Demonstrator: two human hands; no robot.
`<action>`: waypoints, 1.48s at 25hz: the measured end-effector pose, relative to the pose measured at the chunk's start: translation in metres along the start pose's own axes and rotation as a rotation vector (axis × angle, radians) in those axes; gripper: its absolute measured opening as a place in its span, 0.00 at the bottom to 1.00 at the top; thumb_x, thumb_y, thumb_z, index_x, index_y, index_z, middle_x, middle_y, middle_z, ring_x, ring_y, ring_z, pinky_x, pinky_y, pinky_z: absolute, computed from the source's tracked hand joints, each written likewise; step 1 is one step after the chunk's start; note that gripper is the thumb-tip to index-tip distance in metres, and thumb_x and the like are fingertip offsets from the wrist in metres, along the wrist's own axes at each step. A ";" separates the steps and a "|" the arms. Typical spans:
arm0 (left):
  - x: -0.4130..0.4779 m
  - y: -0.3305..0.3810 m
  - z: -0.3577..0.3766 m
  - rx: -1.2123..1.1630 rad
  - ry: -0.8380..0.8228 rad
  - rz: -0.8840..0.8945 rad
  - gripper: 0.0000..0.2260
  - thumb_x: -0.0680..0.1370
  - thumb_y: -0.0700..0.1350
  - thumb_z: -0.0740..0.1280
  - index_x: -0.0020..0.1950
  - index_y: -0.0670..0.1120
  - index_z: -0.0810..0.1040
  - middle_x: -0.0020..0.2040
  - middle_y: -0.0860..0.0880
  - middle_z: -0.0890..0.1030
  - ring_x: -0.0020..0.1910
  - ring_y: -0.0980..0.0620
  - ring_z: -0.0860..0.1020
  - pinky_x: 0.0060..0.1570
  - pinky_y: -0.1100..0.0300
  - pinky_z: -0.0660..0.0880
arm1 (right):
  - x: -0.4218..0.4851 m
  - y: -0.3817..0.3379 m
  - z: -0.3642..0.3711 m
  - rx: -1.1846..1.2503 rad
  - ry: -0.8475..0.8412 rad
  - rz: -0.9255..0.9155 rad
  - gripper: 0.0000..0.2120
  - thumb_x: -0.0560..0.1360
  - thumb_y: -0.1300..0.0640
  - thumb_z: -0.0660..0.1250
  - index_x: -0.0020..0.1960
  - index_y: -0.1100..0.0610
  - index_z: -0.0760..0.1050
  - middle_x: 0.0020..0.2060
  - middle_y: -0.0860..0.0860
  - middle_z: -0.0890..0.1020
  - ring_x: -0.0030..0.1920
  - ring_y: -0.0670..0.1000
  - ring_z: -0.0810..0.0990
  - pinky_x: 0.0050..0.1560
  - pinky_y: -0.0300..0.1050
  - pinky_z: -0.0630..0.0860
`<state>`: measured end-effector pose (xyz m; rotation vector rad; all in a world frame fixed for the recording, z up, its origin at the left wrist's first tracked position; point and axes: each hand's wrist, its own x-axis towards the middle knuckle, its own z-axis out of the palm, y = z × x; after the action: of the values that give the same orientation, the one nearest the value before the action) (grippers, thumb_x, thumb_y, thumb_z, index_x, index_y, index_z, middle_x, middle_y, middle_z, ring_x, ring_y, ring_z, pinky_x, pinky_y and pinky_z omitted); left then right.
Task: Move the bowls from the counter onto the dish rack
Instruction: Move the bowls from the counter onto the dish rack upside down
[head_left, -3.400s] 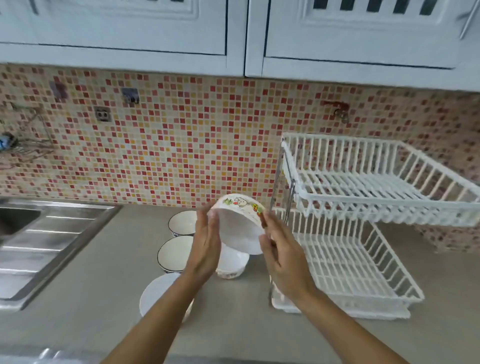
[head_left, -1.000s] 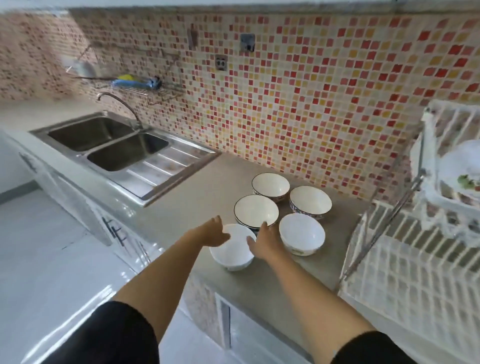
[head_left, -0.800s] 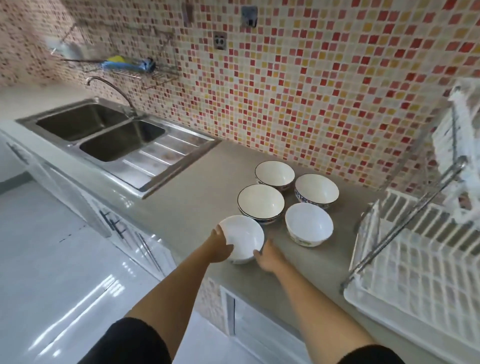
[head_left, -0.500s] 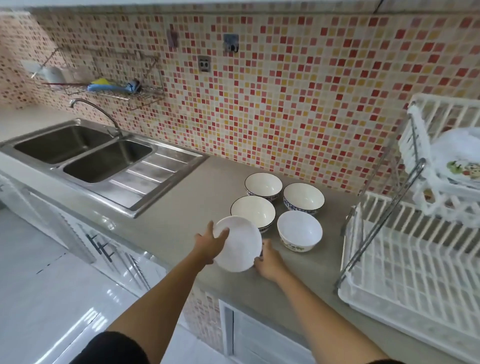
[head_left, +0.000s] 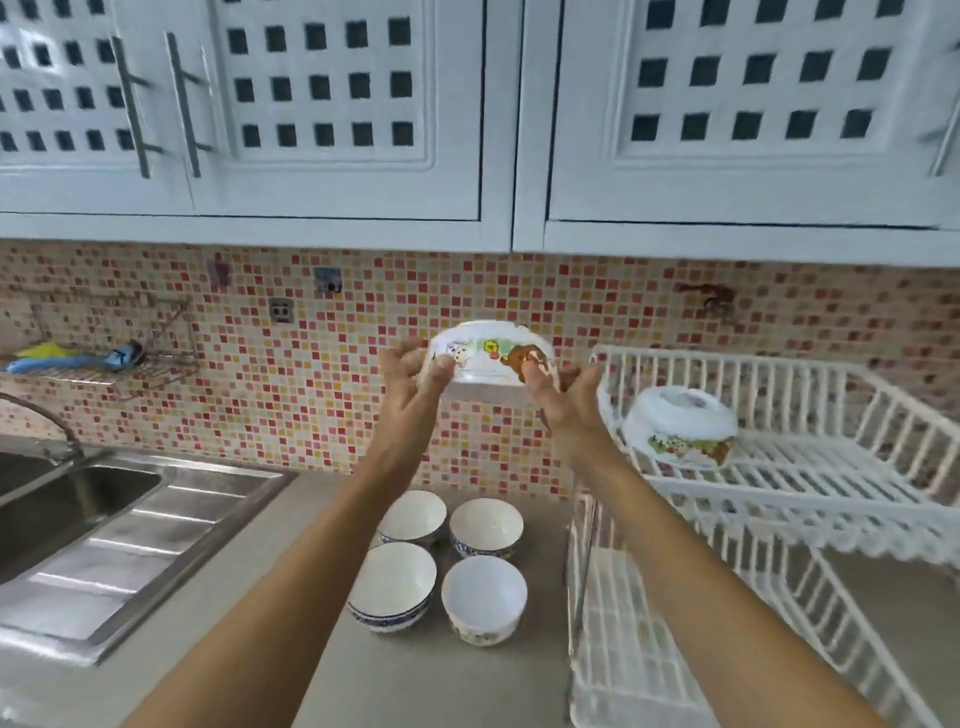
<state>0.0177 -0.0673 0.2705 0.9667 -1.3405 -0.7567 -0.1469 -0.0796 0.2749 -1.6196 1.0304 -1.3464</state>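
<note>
Both hands, left hand (head_left: 410, 382) and right hand (head_left: 563, 400), clasp the cartoon bowl (head_left: 491, 353) between them; the dish rack's upper tier (head_left: 810, 462) lies just rightward, nearer the right hand.

Two bare forearms rise from the bottom edge of the head view, each long and slender, narrowing toward the wrist, with no sleeve, cuff or covering anywhere along the visible length (the upper arms fall outside the view, so whatever is worn there cannot be told). The left hand (head_left: 410, 387) is bare, its fingers long and thin, a little blurred at the tips. The right hand (head_left: 563, 402) is bare as well, without glove, and its knuckles and tendons show as faint ridges across the back.
</note>
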 end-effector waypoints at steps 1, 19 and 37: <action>0.009 0.011 0.012 -0.033 -0.053 0.045 0.23 0.73 0.60 0.60 0.65 0.56 0.59 0.67 0.45 0.70 0.62 0.46 0.76 0.61 0.53 0.75 | 0.003 -0.015 -0.023 0.005 0.006 -0.044 0.22 0.76 0.46 0.64 0.58 0.54 0.54 0.47 0.44 0.69 0.44 0.40 0.73 0.45 0.33 0.72; 0.119 -0.028 0.243 0.860 -0.633 -0.001 0.51 0.63 0.57 0.78 0.77 0.53 0.49 0.73 0.42 0.65 0.69 0.41 0.68 0.68 0.48 0.67 | 0.075 0.058 -0.278 -0.750 -0.252 0.191 0.52 0.64 0.47 0.78 0.77 0.50 0.49 0.74 0.49 0.63 0.72 0.51 0.64 0.67 0.43 0.63; 0.095 0.019 0.168 0.919 -0.459 0.008 0.33 0.80 0.57 0.55 0.78 0.44 0.44 0.80 0.45 0.46 0.78 0.43 0.51 0.75 0.47 0.53 | 0.074 0.008 -0.191 -1.010 -0.166 0.015 0.43 0.76 0.39 0.61 0.78 0.56 0.40 0.78 0.52 0.42 0.78 0.53 0.44 0.76 0.50 0.47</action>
<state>-0.1405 -0.1665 0.3251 1.5490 -2.1731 -0.3311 -0.3282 -0.1632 0.3208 -2.3568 1.7562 -0.6407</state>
